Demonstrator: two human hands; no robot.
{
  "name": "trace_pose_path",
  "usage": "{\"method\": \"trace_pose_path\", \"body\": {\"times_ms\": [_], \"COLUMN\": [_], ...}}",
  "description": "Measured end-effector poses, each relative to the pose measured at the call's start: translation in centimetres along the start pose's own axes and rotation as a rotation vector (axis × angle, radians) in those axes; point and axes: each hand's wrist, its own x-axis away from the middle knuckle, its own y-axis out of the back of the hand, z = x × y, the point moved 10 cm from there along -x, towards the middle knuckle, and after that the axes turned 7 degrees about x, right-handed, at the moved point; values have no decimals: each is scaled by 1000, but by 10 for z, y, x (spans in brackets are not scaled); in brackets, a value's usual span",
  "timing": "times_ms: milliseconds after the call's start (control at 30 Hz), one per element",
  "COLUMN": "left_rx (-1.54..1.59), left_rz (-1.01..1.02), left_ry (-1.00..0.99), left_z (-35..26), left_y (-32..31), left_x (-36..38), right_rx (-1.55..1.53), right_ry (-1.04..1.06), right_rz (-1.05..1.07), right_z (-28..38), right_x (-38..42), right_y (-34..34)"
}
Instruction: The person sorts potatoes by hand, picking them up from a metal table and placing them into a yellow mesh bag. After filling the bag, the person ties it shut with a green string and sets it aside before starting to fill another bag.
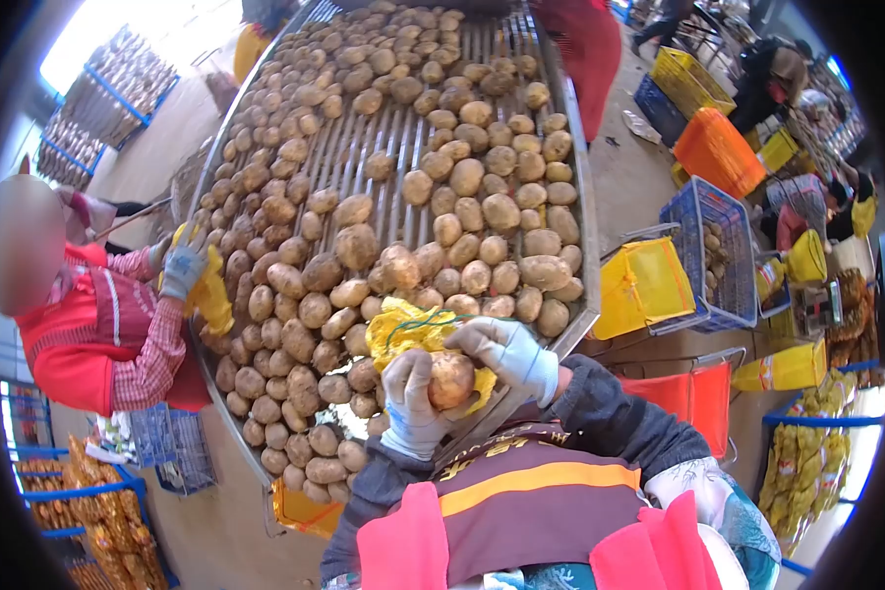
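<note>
Many brown potatoes (356, 246) lie on a metal roller table (598, 295) in front of me. My left hand (415, 403), in a pale work glove, is closed around one potato (451, 380) near the table's front edge. Just beyond that potato is a crumpled yellow mesh bag (395, 329) with a green string (428, 320) at its top. My right hand (509, 352), gloved in pale blue and grey, has its fingers bent together beside the bag and above the potato. Whatever may be between those fingertips is too small to tell.
At the left side a co-worker (118, 324) holds another yellow bag (211, 293) over the table. To the right are yellow crates (644, 285), a blue crate (693, 236) and a red crate (698, 398). Stacked full bags (806, 457) stand farther right.
</note>
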Motion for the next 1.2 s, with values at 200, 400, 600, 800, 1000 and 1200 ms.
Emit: {"method": "trace_pose_path", "body": {"times_ms": [200,400,600,800,1000,1200], "left_rx": [222,774,610,498,67,-273], "left_rz": [232,-81,81,43,-227,351], "left_ry": [19,454,429,395,274,537], "left_z": [-11,17,15,19,53,121], "left_y": [-39,-57,-90,-78,6,-29], "left_x": [-25,-40,-30,-38,-41,2], "right_rx": [-591,-1279,-1299,-1161,-1488,-568], "right_ry": [5,36,127,84,170,-61], "right_rz": [90,-123,-242,-460,-1183,-1003], "right_z": [-24,-71,-95,-131,-246,-174], "right_x": [25,55,87,112,179,102], "right_y": [1,80,126,162,262,218]}}
